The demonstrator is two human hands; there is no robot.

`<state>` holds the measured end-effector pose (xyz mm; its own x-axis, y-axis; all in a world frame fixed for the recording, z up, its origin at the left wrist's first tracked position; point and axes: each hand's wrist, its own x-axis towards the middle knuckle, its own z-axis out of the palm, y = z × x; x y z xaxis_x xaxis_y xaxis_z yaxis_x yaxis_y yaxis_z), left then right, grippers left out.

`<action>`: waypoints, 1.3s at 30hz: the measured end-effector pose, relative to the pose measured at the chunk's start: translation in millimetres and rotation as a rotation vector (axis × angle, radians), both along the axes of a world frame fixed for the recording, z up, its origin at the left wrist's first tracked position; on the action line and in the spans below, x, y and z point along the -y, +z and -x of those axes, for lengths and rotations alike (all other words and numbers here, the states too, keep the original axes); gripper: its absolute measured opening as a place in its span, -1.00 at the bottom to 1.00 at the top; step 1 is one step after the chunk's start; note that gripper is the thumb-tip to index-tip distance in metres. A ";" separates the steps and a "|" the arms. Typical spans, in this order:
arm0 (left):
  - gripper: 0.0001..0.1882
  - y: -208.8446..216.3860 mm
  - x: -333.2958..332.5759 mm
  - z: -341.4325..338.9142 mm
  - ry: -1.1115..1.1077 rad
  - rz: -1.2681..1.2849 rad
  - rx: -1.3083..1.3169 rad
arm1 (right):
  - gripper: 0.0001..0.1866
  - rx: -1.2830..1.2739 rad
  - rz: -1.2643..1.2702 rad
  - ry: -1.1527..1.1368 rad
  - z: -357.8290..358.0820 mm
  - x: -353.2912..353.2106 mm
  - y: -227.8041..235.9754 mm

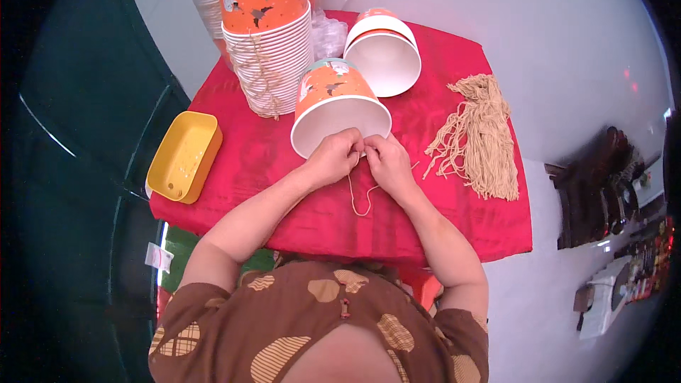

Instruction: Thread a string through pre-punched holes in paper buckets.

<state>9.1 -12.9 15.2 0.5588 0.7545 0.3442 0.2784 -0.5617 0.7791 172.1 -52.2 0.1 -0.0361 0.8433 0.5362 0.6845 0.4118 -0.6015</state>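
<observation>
Head view, only one; clock face centred on the near tub. Near tub [332, 84], orange and patterned outside, white inside, lies tipped on the red-covered desk [319, 230], mouth toward the person, probably so the inside and near rim stay in reach. Left hand [336, 157] at 6, fingertips pinched narrow on a thin tan cord [368, 207], right by the rim. Right hand [386, 162] at 5, also narrow, fingertips meeting the left's; can't tell what is between them, too covered. The two-hand pinch looks like fine control of the thin cord, with the wrists low and perhaps steadying the tub. Cord hangs slack in a loop at 6, below the hands. Whether it goes through the tub wall: hidden.

Cord bundle [488, 140] at 3, loose ends toward the tub, likely laid there for an easy right-hand pick. Pair of tubs [384, 64] at 1, nested, tipped mouth toward the person, seemingly kept close as the nearest supply. Tall stack [265, 64] at 10 to 11, nested mouth down, likely to save room; cords dangle over its rims. Clear plastic bag [328, 37] at 12, behind. Yellow container [191, 145] between 8 and 9, near the desk edge, apart from the hands, small bits inside, too small to tell.
</observation>
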 end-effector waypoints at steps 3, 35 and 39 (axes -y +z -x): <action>-0.91 3.0 2.4 -1.5 0.014 -0.178 -0.082 | -0.90 -0.013 0.058 -0.012 1.7 0.5 2.7; -0.86 -7.9 3.7 0.1 0.153 -0.308 -0.273 | -0.78 -0.066 0.101 0.061 -4.2 -1.6 1.1; -0.85 -5.9 5.7 -0.1 0.144 -0.306 -0.279 | -0.74 -0.056 0.162 0.120 -8.5 -3.3 0.6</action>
